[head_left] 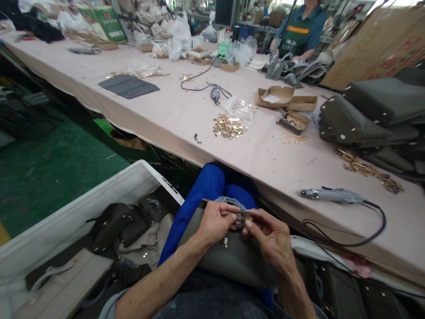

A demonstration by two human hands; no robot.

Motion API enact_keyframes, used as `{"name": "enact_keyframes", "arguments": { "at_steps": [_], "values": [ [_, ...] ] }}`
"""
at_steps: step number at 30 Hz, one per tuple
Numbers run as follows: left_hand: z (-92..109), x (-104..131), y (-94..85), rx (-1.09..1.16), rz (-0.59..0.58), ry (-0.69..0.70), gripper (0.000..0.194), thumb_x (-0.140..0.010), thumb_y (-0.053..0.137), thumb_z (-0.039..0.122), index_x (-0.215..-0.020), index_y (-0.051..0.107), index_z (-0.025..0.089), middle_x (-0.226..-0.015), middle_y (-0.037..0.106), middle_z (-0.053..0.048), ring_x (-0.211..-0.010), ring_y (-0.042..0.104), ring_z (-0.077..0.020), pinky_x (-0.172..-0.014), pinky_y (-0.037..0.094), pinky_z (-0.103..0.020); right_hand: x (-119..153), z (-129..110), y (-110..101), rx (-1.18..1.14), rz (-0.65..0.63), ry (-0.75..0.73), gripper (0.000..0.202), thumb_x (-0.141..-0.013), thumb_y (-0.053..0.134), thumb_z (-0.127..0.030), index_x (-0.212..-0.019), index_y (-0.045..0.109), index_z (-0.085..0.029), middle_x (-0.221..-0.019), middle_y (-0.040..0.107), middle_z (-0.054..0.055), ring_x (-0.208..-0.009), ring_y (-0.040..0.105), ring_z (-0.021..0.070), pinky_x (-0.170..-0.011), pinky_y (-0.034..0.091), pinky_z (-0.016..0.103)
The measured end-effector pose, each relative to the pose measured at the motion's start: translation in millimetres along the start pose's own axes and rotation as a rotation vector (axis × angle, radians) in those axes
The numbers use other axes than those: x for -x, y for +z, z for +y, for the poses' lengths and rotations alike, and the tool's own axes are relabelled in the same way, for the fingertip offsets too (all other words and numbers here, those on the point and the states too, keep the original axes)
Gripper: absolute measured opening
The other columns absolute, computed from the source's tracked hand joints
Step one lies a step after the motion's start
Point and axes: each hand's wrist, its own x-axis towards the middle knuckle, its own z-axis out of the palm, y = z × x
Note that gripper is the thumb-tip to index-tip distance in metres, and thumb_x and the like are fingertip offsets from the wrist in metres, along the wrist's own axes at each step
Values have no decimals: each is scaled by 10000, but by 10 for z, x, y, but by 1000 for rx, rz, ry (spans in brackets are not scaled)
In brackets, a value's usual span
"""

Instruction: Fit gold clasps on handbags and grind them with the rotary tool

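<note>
A dark olive bag [237, 259] lies across the lap, over blue trousers [207, 181]. My left hand [217, 221] is closed in a pinch on a small metal fitting [238, 220] above the bag. Close beside it, my right hand [267, 228] pinches a small flat metal piece [246, 214], almost touching the fitting. A shiny clasp part [225, 242] sits on the bag just below the fingers. A wrapped handle [229, 200] shows behind the hands.
Ahead is a long table [186, 119] with a pile of gold fittings [229, 126], small boxes [294, 122] and an electric screwdriver [332, 195] with its cord. Stacked bags [381, 106] stand right. A white bin [133, 175] holds bags at left. A person [300, 33] is across the table.
</note>
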Motion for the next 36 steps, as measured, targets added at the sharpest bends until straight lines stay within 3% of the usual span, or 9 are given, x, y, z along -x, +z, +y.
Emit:
{"name": "enact_keyframes", "arguments": {
  "at_steps": [2, 6, 17, 23, 30, 36],
  "values": [
    [-5, -5, 1, -4, 0, 4, 247, -750, 714, 102, -982, 791, 73, -824, 799, -134, -658, 751, -193, -572, 613, -236, -23, -11, 12, -2, 22, -15, 243, -891, 741, -365, -1072, 742, -202, -853, 650, 34, -643, 649, 153, -605, 562, 286],
    [-1, -3, -4, -6, -3, -9, 251, -751, 733, 112, -992, 796, 83, -795, 795, -125, -619, 740, -185, -561, 608, -235, -58, 31, 40, -67, 77, -6, 433, -885, 749, -345, -1292, 670, -223, -857, 658, 22, -606, 645, 146, -575, 558, 289],
    [5, 1, -8, -8, 4, -28, 254, -759, 707, 99, -998, 788, 68, -790, 792, -134, -620, 746, -189, -555, 610, -233, -118, 137, 49, -46, 119, 69, 273, -830, 814, -386, -994, 752, -178, -724, 677, 25, -569, 599, 139, -495, 511, 245],
    [-4, -1, -25, 6, -30, -14, 274, -753, 697, 125, -1003, 793, 72, -836, 798, -140, -689, 767, -218, -622, 642, -278, -136, 123, 92, -78, 45, 51, 222, -856, 784, -376, -975, 781, -188, -752, 652, 28, -582, 604, 149, -505, 542, 266],
    [12, 9, -34, 85, -117, -12, 258, -756, 705, 177, -978, 795, 79, -770, 790, -114, -655, 759, -188, -629, 628, -241, -150, 131, 120, 46, 22, 21, 194, -879, 755, -370, -993, 802, -220, -815, 657, 34, -580, 597, 142, -501, 519, 264],
    [20, 29, -24, 88, -33, -22, 270, -727, 704, 160, -984, 728, 80, -779, 783, -109, -656, 760, -210, -610, 640, -280, -162, 154, 102, 115, 57, 36, 210, -856, 776, -396, -966, 793, -218, -763, 658, 28, -557, 589, 149, -494, 493, 264]
  ]
}}
